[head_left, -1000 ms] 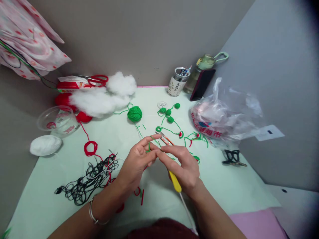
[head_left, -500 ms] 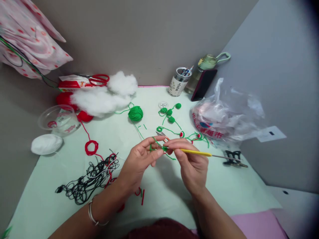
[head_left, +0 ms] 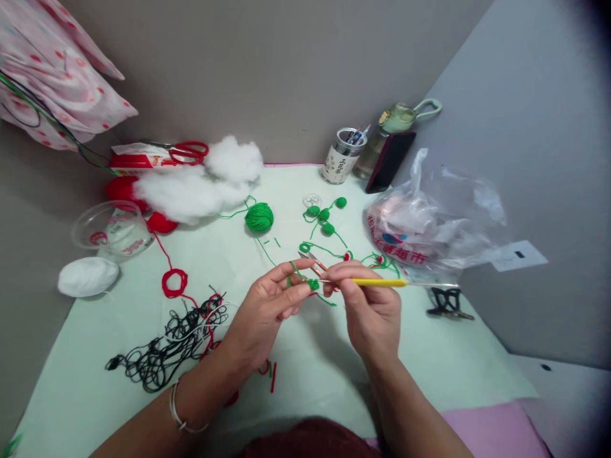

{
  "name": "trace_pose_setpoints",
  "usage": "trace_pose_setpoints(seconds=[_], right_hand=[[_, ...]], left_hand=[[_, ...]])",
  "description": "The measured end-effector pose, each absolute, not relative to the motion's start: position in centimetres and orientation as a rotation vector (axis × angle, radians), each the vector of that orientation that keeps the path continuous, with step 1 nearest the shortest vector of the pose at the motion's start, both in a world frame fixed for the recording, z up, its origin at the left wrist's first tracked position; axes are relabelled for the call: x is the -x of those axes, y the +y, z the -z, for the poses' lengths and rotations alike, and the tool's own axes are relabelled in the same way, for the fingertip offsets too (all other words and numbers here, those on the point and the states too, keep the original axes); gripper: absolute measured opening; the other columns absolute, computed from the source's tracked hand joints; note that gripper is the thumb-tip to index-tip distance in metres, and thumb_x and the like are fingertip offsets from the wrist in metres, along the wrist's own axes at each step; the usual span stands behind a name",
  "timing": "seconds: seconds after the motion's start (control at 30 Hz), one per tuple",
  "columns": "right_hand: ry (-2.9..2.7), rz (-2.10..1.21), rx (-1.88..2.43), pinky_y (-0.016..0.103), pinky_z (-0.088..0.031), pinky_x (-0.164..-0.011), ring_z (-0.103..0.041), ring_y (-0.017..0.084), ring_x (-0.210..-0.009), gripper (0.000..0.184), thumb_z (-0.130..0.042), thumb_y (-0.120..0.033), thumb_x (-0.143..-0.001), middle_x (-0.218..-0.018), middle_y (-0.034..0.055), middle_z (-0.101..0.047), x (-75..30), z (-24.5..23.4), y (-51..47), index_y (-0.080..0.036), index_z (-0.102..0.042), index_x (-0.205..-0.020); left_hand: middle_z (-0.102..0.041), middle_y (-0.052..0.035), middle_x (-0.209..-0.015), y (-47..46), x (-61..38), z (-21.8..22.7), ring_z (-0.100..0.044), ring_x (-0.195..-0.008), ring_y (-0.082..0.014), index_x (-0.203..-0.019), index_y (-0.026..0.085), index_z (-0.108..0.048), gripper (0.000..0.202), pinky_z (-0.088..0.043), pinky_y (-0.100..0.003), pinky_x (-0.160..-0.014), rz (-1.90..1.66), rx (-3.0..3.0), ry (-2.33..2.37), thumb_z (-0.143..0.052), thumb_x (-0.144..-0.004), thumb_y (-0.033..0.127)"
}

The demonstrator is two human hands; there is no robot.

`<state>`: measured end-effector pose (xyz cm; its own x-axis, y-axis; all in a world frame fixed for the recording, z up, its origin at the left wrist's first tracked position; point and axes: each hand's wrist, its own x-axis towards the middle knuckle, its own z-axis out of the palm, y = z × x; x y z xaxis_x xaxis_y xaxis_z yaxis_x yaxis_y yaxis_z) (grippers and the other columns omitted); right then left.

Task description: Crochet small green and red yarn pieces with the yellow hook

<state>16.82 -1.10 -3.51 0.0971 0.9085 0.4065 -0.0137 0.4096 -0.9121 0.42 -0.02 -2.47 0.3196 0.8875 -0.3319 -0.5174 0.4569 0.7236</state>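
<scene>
Between the thumb and fingers of my left hand (head_left: 267,299) is pinched a small green crochet piece (head_left: 313,284). Green yarn loops over that hand's raised index finger and trails back to the green yarn ball (head_left: 259,218). My right hand (head_left: 370,308) grips a crochet hook (head_left: 379,282) by its yellow handle, held nearly level. The hook's metal tip points left and meets the green piece; whether it sits inside a stitch I cannot tell. Behind my hands lie small scissors (head_left: 308,255), partly hidden, and several small green crocheted balls (head_left: 327,229) with yarn tails.
At the left are black tangled yarn (head_left: 162,356), a white yarn ball (head_left: 88,277), a clear plastic tub (head_left: 112,232) and white stuffing (head_left: 191,194). A pen can (head_left: 340,159), a phone (head_left: 389,164), a plastic bag (head_left: 429,222) and a black claw clip (head_left: 446,302) stand or lie right.
The crochet hook has turned closer to level, its rear end rising. My right hand has shifted slightly, and more of the green piece shows between the hands.
</scene>
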Motion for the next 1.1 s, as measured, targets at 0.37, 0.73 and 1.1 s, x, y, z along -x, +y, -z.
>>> trace_pose_setpoints(seconds=[0.37, 0.73, 1.1], right_hand=[[-1.458, -0.765, 0.926, 0.035, -0.058, -0.077, -0.072, 0.02, -0.089, 0.018, -0.066, -0.019, -0.101, -0.095, 0.0036, -0.079, -16.7, 3.2, -1.4, -0.028, -0.081, -0.104], [-1.342, -0.739, 0.888, 0.036, -0.056, -0.076, -0.067, 0.018, -0.08, 0.018, -0.065, -0.018, -0.101, -0.088, 0.0024, -0.074, -17.2, 3.7, -1.3, -0.027, -0.08, -0.104], [-1.666, -0.404, 1.019, 0.035, -0.061, -0.074, -0.073, 0.02, -0.087, 0.024, -0.065, -0.015, -0.099, -0.1, 0.0063, -0.077, -16.4, 4.3, -1.8, -0.029, -0.08, -0.112]], left_hand=[[-0.057, 0.0047, -0.069, -0.1, -0.3, 2.6, -0.035, -0.058, -0.0082, -0.116, 0.023, -0.081, 0.035, -0.027, -0.026, -0.058, -0.968, -0.691, 0.871, -0.086, -0.082, 0.032], [-0.052, 0.0071, -0.067, 0.2, 0.0, 2.4, -0.032, -0.049, -0.001, -0.109, 0.023, -0.084, 0.034, -0.023, -0.021, -0.053, -0.97, -0.553, 0.818, -0.091, -0.076, 0.025], [-0.064, 0.0027, -0.081, -1.0, -0.9, 3.0, -0.052, -0.071, -0.009, -0.129, 0.027, -0.077, 0.048, -0.042, -0.021, -0.07, -1.042, -0.592, 0.839, -0.087, -0.082, 0.024]])
